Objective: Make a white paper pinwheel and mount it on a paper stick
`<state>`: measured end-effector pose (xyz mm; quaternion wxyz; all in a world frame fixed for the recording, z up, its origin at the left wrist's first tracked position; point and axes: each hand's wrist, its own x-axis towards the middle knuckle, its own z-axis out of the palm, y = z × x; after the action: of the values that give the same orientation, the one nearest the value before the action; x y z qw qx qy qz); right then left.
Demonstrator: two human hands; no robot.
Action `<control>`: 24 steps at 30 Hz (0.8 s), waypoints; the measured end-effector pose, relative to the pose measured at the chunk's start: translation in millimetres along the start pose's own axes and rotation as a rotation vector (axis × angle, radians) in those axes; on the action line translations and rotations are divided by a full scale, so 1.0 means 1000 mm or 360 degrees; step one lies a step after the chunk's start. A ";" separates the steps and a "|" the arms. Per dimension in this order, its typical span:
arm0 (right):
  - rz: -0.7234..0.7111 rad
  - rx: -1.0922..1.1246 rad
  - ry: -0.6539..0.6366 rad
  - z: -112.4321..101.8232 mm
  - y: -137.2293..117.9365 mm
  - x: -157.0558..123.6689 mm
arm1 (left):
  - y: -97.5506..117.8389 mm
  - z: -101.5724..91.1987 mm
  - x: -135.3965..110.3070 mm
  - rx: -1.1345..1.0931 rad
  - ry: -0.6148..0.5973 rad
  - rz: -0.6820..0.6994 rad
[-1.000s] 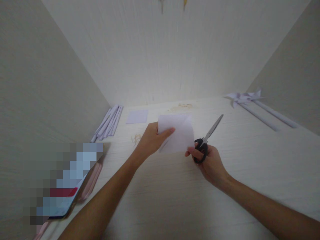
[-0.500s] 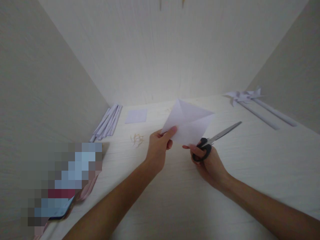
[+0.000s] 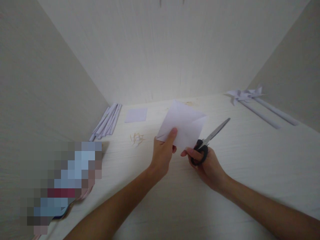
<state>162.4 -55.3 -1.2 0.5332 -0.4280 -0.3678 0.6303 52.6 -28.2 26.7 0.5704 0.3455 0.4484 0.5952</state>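
Observation:
A square sheet of white paper (image 3: pixel 186 121) with faint crease lines is pinched in my left hand (image 3: pixel 163 151), thumb on top, above the middle of the table. My right hand (image 3: pixel 203 163) grips black-handled scissors (image 3: pixel 215 132) by their loops. The blades are closed and point up and to the right, away from the sheet. The right thumb is close to the paper's lower corner; whether it touches I cannot tell.
Rolled white paper sticks (image 3: pixel 107 121) lie at the left wall beside a flat paper square (image 3: pixel 136 115). Thin yellowish bits (image 3: pixel 137 138) are scattered nearer. Paper pinwheels (image 3: pixel 245 94) on sticks rest at the right. A pixelated object (image 3: pixel 67 180) is at lower left.
The sheet has shifted a little left and turned in my left hand, which moved slightly right. My right hand with the scissors has moved slightly left.

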 end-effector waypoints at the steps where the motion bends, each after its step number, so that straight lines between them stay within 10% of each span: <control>1: 0.0003 0.0004 -0.0002 0.000 0.000 0.000 | 0.001 -0.001 0.001 0.0020 0.0021 0.0043; 8: -0.0040 -0.0261 -0.0201 0.000 -0.002 -0.005 | 0.018 -0.008 0.014 -0.0009 0.0166 0.0259; 16: 0.0155 -0.0567 -0.0908 -0.003 -0.005 -0.011 | 0.038 -0.014 0.021 -0.0097 0.0199 0.0427; 24: 0.0189 -0.0741 -0.0934 -0.002 -0.005 -0.013 | 0.039 -0.010 0.019 -0.0095 0.0205 0.0459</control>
<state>166.7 -67.4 5.0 0.2560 -0.3596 -0.6128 0.6554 26.5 -8.9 57.4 0.4590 0.3502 0.4118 0.7050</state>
